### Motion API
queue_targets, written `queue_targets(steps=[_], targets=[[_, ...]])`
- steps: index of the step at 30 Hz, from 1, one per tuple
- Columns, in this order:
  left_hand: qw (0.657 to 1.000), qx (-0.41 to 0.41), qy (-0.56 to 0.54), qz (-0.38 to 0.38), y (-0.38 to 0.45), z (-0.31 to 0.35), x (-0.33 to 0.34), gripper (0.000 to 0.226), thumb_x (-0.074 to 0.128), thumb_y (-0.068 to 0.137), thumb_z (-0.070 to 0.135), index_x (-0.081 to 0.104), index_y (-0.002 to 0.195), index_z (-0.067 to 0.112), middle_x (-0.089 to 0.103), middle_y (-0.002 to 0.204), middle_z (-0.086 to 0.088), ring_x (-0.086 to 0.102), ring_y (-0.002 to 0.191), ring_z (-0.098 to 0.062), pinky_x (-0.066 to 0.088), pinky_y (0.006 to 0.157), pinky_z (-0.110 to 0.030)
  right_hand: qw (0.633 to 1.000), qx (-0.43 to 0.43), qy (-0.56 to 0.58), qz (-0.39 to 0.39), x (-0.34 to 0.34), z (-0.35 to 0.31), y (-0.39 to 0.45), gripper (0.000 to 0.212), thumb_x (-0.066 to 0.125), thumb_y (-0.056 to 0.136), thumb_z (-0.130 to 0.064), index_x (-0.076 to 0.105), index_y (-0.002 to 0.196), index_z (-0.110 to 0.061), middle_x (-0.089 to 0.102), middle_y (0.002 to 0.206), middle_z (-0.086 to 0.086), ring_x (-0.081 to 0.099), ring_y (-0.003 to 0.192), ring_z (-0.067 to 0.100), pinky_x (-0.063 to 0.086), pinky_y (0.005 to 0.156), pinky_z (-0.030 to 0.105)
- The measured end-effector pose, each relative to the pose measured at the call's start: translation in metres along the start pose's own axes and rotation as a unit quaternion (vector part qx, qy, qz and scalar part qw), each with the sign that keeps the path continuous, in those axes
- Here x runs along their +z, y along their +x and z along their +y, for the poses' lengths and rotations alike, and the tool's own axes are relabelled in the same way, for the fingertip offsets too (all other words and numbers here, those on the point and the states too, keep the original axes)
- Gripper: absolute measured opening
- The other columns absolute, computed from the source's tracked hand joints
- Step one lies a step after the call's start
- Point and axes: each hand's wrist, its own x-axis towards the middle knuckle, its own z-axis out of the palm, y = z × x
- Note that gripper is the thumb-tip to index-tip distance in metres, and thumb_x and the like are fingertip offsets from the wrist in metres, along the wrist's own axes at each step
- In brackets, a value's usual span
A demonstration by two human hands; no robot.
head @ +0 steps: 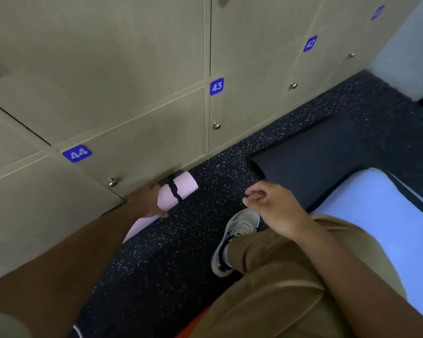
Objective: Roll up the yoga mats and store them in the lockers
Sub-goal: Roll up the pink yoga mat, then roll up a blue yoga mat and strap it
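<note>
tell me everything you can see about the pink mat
The pink mat is rolled into a tight tube, seemingly of soft foam, bound near its far end by a black strap. It lies slanted, low at the foot of locker 44, over the speckled floor. The left hand grips its middle, hiding part of it.

We cannot see the left hand's (150, 202) fingers behind the rolled pink mat (175, 193); its lower length hides under the forearm. Light blue mat (376, 215) cut off at right edge. Uppermost locker label (377, 12) unreadable.
</note>
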Motion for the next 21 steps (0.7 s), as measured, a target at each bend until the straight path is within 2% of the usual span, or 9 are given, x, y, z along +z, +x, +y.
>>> queue_targets(steps=[3,6,9,11,13,18,21], targets=[[0.999,-0.013,0.025,-0.030,0.010,-0.011,0.017,0.116,0.087,0.060,0.062,0.032,0.151,0.017,0.049,0.143,-0.007,0.054,0.124,-0.026,0.049,0.101,-0.045,1.000,-0.001,0.004,-0.002,0.001,0.000,0.003,0.017,0.067,0.098,-0.033,0.067,0.114,-0.028,0.069,0.102,-0.016,0.066,0.093,0.000,0.047,0.073,0.010],[0.998,-0.021,0.058,-0.032,0.019,-0.013,0.033,0.114,0.088,0.062,0.060,0.030,0.150,0.017,0.047,0.144,-0.008,0.054,0.126,-0.029,0.050,0.099,-0.047,1.000,0.004,-0.022,-0.005,0.002,0.003,0.006,0.019,0.066,0.098,-0.033,0.067,0.116,-0.026,0.068,0.100,-0.015,0.065,0.091,-0.001,0.048,0.072,0.010],[0.995,-0.036,0.083,-0.032,0.031,-0.015,0.047,0.123,0.091,0.058,0.061,0.025,0.153,0.016,0.042,0.150,-0.011,0.051,0.131,-0.033,0.049,0.102,-0.051,0.999,0.003,-0.038,0.004,0.004,0.004,0.009,0.018,0.065,0.098,-0.034,0.067,0.116,-0.028,0.067,0.097,-0.018,0.064,0.088,-0.005,0.047,0.071,0.008],[0.993,-0.034,0.104,-0.039,0.038,-0.017,0.055,0.137,0.092,0.056,0.062,0.015,0.159,0.016,0.034,0.158,-0.014,0.042,0.140,-0.037,0.045,0.107,-0.055,0.999,-0.005,-0.048,0.012,0.004,0.003,0.011,0.017,0.065,0.098,-0.033,0.067,0.114,-0.028,0.067,0.097,-0.018,0.063,0.087,-0.006,0.046,0.070,0.005],[0.994,-0.020,0.104,-0.041,0.043,-0.018,0.058,0.140,0.092,0.056,0.062,0.011,0.161,0.017,0.030,0.162,-0.014,0.036,0.145,-0.038,0.042,0.110,-0.058,0.998,-0.009,-0.052,0.018,0.004,0.001,0.013,0.015,0.065,0.098,-0.032,0.066,0.113,-0.029,0.067,0.098,-0.018,0.063,0.087,-0.007,0.044,0.069,0.003],[0.998,0.024,0.054,-0.019,0.043,-0.006,0.046,0.119,0.086,0.074,0.053,0.016,0.161,0.015,0.027,0.165,-0.014,0.032,0.149,-0.035,0.038,0.115,-0.053,0.998,-0.006,-0.055,0.022,0.002,-0.003,0.016,0.023,0.062,0.099,-0.035,0.062,0.122,-0.028,0.067,0.105,-0.017,0.062,0.091,-0.007,0.044,0.067,0.007],[0.998,0.059,0.033,-0.009,0.037,0.007,0.029,0.100,0.082,0.081,0.049,0.027,0.157,0.013,0.035,0.158,-0.014,0.037,0.144,-0.034,0.042,0.110,-0.051,0.997,-0.007,-0.066,0.024,0.001,-0.004,0.013,0.026,0.062,0.100,-0.034,0.063,0.124,-0.025,0.067,0.105,-0.015,0.062,0.093,-0.003,0.044,0.070,0.009]])
